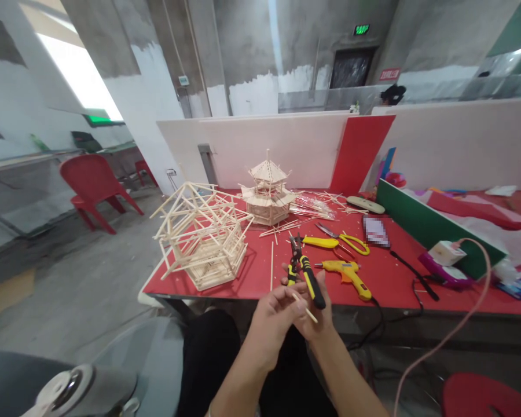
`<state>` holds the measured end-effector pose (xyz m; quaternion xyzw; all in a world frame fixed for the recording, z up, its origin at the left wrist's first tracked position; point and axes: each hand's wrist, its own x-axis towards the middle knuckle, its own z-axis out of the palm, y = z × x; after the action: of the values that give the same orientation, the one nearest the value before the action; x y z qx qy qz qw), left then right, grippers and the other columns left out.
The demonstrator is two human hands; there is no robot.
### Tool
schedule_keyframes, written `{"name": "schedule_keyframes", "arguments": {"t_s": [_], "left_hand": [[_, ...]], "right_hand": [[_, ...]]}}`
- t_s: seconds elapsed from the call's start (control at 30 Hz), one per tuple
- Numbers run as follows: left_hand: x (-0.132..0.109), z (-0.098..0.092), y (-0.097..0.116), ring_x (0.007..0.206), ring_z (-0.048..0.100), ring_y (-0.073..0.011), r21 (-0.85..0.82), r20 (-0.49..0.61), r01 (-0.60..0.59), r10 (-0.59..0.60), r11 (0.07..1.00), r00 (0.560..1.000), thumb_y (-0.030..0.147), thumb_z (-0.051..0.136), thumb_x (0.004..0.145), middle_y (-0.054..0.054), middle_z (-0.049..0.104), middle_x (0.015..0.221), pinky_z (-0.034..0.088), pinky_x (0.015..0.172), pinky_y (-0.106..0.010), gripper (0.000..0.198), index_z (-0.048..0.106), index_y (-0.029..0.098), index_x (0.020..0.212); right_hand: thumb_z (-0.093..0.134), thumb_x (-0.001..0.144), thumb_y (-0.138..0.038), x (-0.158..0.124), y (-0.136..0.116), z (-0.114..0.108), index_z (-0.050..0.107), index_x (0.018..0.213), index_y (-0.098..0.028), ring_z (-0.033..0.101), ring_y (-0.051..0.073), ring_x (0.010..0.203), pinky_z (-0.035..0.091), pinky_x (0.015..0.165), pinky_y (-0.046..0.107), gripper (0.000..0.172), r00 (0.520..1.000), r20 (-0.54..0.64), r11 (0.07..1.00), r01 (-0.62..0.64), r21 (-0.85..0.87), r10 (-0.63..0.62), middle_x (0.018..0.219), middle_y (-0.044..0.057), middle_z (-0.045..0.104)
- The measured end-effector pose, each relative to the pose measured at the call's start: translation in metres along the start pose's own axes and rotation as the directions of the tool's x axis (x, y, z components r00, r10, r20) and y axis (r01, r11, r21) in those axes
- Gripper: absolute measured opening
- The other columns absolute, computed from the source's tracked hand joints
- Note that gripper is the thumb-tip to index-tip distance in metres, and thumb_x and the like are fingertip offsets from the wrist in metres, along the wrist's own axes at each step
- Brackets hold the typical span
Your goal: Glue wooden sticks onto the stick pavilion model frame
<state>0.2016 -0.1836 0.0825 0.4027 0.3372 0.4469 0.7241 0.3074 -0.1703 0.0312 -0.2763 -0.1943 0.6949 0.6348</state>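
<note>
My left hand (pixel 274 317) pinches a short, thin wooden stick (pixel 311 315) between thumb and fingers, just over the table's front edge. Close beside it, my right hand (pixel 323 318) is wrapped round a pair of pliers (pixel 311 281) with black and yellow handles, their jaws pointing away from me. Some of the right fingers are hidden behind the left hand and the handles. Left of my hands stands an open wooden-stick frame model (pixel 219 255). Further back sits a pagoda model (pixel 268 200) with tiered roofs. A yellow glue gun (pixel 346 274) lies right of the pliers.
On the red table (pixel 243 289) lie yellow-handled scissors (pixel 353 242), a yellow utility knife (pixel 321 241), loose sticks (pixel 272 263) and bagged sticks (pixel 312 207). A green board (pixel 438 226) and a power strip (pixel 445 275) with a pink cable are at right. A partition (pixel 252 147) stands behind.
</note>
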Motion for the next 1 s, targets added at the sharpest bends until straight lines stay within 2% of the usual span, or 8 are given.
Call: {"name": "schedule_keyframes", "arguments": {"t_s": [0.2,0.4,0.47,0.53,0.6,0.67,0.83,1.0], "left_hand": [[0.0,-0.033,0.012,0.062,0.069,-0.0202,-0.023,-0.182,-0.023,0.018,0.999,0.983,0.04,0.074,0.074,-0.004,0.069,0.079,0.047,0.04,-0.022,0.033,0.053,0.02,0.091],[-0.017,-0.049,0.012,0.059,0.063,-0.0124,0.044,-0.229,-0.138,0.145,0.989,0.963,0.033,0.079,0.067,-0.003,0.064,0.075,0.041,0.037,-0.016,0.039,0.065,0.012,0.098],[-0.023,-0.051,0.013,0.053,0.057,-0.0096,0.097,-0.227,-0.158,0.177,0.983,0.958,0.034,0.078,0.067,-0.002,0.063,0.072,0.036,0.035,-0.015,0.038,0.066,0.012,0.096],[-0.027,-0.053,0.015,0.045,0.05,-0.007,0.17,-0.208,-0.145,0.18,0.975,0.961,0.036,0.076,0.069,0.0,0.061,0.065,0.03,0.034,-0.015,0.037,0.066,0.012,0.095],[-0.028,-0.053,0.018,0.039,0.043,-0.0049,0.238,-0.19,-0.119,0.167,0.964,0.967,0.039,0.074,0.072,0.002,0.058,0.057,0.025,0.034,-0.015,0.036,0.066,0.012,0.093],[-0.027,-0.053,0.02,0.039,0.04,-0.0041,0.292,-0.191,-0.102,0.163,0.951,0.968,0.04,0.072,0.073,0.003,0.057,0.056,0.022,0.036,-0.015,0.034,0.066,0.013,0.091],[-0.017,-0.053,0.027,0.043,0.041,-0.0057,0.476,-0.142,-0.113,0.203,0.872,0.969,0.036,0.064,0.078,0.004,0.055,0.056,0.026,0.043,-0.018,0.023,0.064,0.014,0.083],[-0.006,-0.055,0.032,0.048,0.043,-0.0093,0.707,-0.012,-0.198,0.292,0.679,0.956,0.029,0.055,0.083,0.005,0.048,0.052,0.031,0.051,-0.021,0.021,0.058,0.016,0.066]], "right_hand": [[0.056,0.074,-0.056,-0.032,-0.016,-0.001,0.055,0.123,-0.028,0.057,0.022,0.091,0.046,0.084,0.043,0.057,0.964,0.233,0.935,-0.195,0.297,0.127,0.098,0.005,0.062],[0.059,0.059,-0.027,-0.067,0.0,-0.005,0.048,0.131,-0.028,0.055,0.02,0.084,0.044,0.084,0.04,0.073,0.955,0.12,0.959,-0.258,-0.119,0.272,0.094,0.002,0.059],[0.061,0.06,-0.023,-0.074,0.001,-0.001,0.047,0.133,-0.027,0.054,0.019,0.086,0.043,0.085,0.038,0.074,0.973,0.04,0.87,-0.183,-0.459,0.226,0.096,0.001,0.059],[0.06,0.059,-0.016,-0.076,-0.003,0.005,0.044,0.136,-0.026,0.053,0.021,0.097,0.04,0.091,0.036,0.079,0.987,0.079,0.652,-0.032,-0.758,0.14,0.109,0.002,0.059],[0.057,0.058,-0.011,-0.075,-0.009,0.01,0.04,0.139,-0.025,0.05,0.023,0.11,0.037,0.097,0.037,0.084,0.98,0.182,0.433,0.128,-0.892,0.085,0.126,0.004,0.055],[0.055,0.058,-0.009,-0.071,-0.014,0.012,0.038,0.14,-0.025,0.048,0.023,0.116,0.036,0.101,0.037,0.085,0.97,0.238,0.317,0.209,-0.925,0.054,0.133,0.005,0.051],[0.055,0.06,-0.01,-0.061,-0.019,0.006,0.038,0.14,-0.025,0.048,0.024,0.119,0.036,0.102,0.037,0.084,0.964,0.257,0.242,0.234,-0.942,0.066,0.133,0.005,0.051],[0.058,0.06,-0.012,-0.051,-0.018,0.002,0.037,0.141,-0.024,0.048,0.025,0.118,0.036,0.102,0.038,0.085,0.967,0.245,0.218,0.226,-0.949,0.066,0.131,0.007,0.051]]}}
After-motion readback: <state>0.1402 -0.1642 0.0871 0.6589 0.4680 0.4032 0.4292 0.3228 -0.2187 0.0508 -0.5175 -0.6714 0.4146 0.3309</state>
